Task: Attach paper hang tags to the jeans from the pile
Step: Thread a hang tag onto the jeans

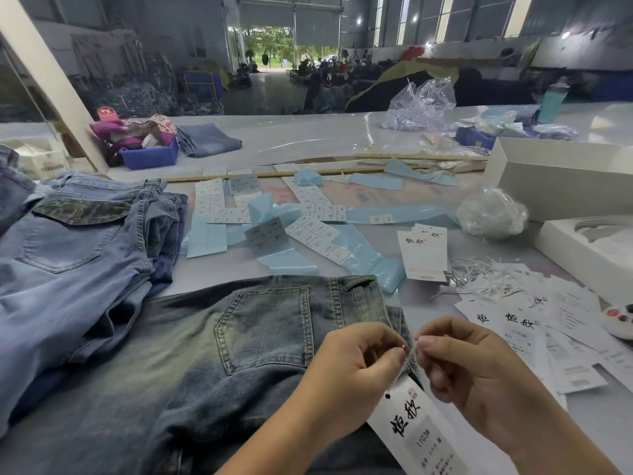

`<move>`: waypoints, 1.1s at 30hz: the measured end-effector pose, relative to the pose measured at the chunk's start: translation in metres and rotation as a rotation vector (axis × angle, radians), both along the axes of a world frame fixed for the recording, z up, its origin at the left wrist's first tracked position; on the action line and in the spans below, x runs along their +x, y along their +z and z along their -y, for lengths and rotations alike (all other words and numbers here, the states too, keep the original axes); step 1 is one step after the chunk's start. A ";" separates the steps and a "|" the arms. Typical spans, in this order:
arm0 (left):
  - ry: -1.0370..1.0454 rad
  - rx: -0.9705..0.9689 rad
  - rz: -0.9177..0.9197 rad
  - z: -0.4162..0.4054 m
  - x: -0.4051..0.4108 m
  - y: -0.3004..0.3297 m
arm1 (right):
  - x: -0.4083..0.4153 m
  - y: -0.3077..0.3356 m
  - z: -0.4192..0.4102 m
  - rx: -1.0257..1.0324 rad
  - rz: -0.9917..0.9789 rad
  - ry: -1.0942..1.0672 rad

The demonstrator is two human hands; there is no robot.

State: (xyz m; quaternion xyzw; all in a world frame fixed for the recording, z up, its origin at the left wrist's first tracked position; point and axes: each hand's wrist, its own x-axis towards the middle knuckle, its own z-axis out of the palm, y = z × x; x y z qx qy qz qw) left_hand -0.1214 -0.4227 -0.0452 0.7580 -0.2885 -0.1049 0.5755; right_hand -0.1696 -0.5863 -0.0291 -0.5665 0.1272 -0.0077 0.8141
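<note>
Two hands [359,365], one spread pair of jeans [239,354], one jeans pile [78,241], two blue bins [150,156]

Faded denim jeans [239,337], matt paper tag [421,430]

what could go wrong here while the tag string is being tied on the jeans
1. Both hands, left and right, pinch only a thin white string; it could slip before it is fastened.
2. The hang tag dangles loose and may twist.
3. The loose tags nearby could be swept off.
</note>
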 end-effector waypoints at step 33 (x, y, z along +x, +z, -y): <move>0.143 0.273 0.390 0.005 -0.008 0.009 | -0.003 -0.011 -0.007 -0.060 -0.016 -0.004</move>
